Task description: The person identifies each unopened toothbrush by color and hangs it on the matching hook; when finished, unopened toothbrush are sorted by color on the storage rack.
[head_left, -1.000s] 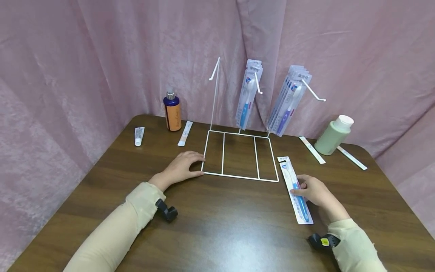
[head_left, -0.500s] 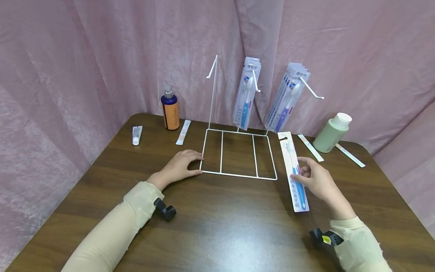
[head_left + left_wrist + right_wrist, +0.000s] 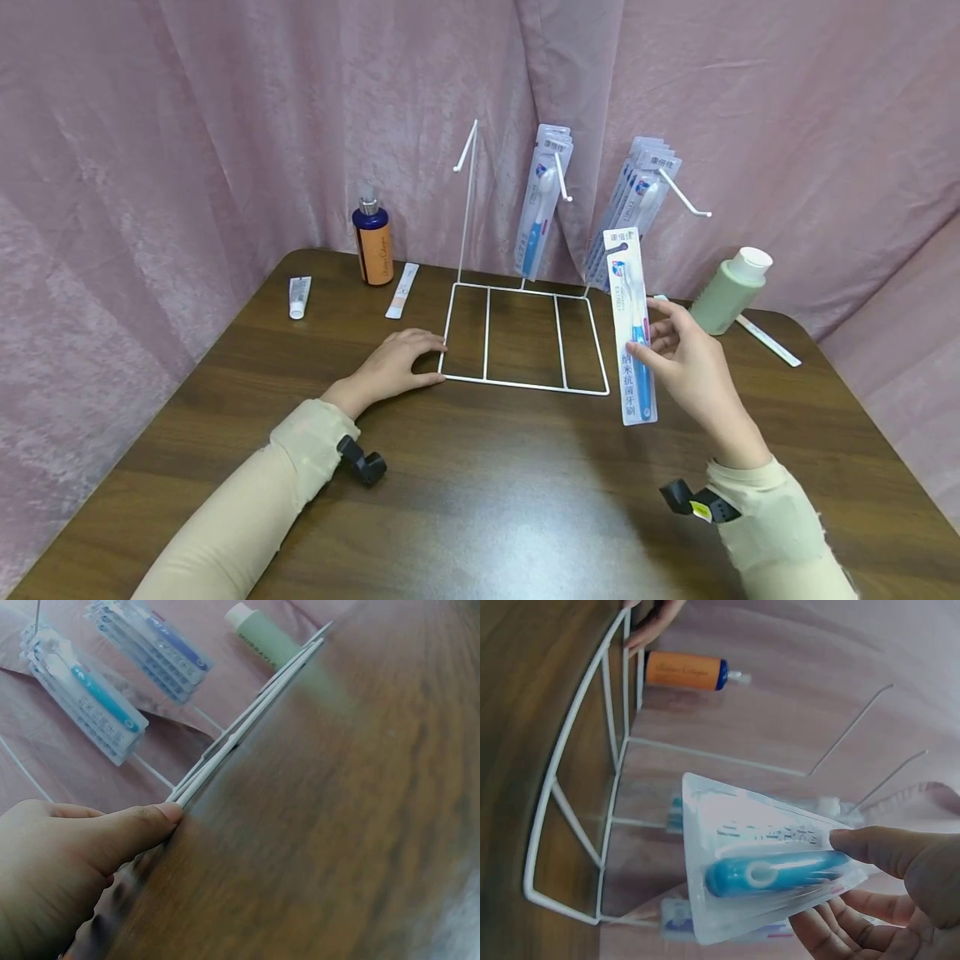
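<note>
My right hand (image 3: pixel 693 367) pinches a packaged toothbrush (image 3: pixel 632 329) with a blue handle, raised upright in front of the rightmost hook. In the right wrist view, thumb and fingers hold the edge of its clear blister pack (image 3: pixel 769 862). A white wire display rack (image 3: pixel 525 386) stands on the table. My left hand (image 3: pixel 393 367) rests at its front left corner, thumb and fingertips touching the frame. Packaged blue toothbrushes (image 3: pixel 538 217) hang on the middle hook; packs with purple handles (image 3: pixel 161 645) hang on the right one, partly hidden in the head view. The left hook (image 3: pixel 465 150) holds nothing.
Behind and left of the rack stand an orange-and-blue bottle (image 3: pixel 372 246), a small white tube (image 3: pixel 298 297) and a slim sachet (image 3: pixel 402 291). Beyond my right hand are a green bottle (image 3: pixel 727 293) and more sachets (image 3: pixel 768 340). A pink curtain (image 3: pixel 300 125) hangs behind the table.
My right hand has lifted the packaged toothbrush off the table, upward and toward the right hook, tipping it more upright. The left hand stays at the rack's corner.
</note>
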`<state>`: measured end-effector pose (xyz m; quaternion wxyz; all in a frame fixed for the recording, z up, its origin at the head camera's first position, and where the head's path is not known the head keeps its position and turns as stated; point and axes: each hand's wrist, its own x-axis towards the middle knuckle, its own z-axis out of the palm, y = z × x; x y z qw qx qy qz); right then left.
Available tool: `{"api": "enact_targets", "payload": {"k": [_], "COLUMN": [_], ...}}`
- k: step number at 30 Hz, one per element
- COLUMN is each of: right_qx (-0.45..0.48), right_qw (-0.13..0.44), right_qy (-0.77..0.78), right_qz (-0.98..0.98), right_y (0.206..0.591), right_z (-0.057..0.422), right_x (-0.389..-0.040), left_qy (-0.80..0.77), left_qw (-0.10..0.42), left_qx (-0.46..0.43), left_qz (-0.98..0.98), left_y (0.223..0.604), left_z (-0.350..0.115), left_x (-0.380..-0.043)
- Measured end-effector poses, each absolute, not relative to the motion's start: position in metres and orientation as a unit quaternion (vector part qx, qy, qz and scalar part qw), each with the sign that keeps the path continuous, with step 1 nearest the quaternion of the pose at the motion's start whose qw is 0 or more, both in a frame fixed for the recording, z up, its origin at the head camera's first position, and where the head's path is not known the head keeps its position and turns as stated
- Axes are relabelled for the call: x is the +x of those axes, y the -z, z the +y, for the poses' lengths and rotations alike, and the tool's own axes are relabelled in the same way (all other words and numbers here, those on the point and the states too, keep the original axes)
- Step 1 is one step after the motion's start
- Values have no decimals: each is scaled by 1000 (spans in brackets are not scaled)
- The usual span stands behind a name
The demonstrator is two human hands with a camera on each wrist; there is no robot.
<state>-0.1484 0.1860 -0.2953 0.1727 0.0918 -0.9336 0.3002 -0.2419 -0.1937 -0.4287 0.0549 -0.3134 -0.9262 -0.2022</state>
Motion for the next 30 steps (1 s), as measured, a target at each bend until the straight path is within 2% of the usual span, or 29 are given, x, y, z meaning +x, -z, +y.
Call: {"api": "enact_targets", "payload": {"k": [9, 18, 30], "right_qx": [114, 130, 141], "right_qw": [246, 282, 312], "right_qy": [-346, -360, -339], "right_qz": [-898, -880, -876], "right_y": [283, 270, 273], "right_z": [162, 140, 125], "right_x": [-150, -153, -159], "left_qy": [202, 204, 204], "left_qw": [53, 50, 52], "left_qx": [-312, -311, -313], "left_qz": [-927, -927, -926], "left_y": [428, 425, 429], "left_z": [-194, -194, -194], "left_x": [-242, -243, -243]}}
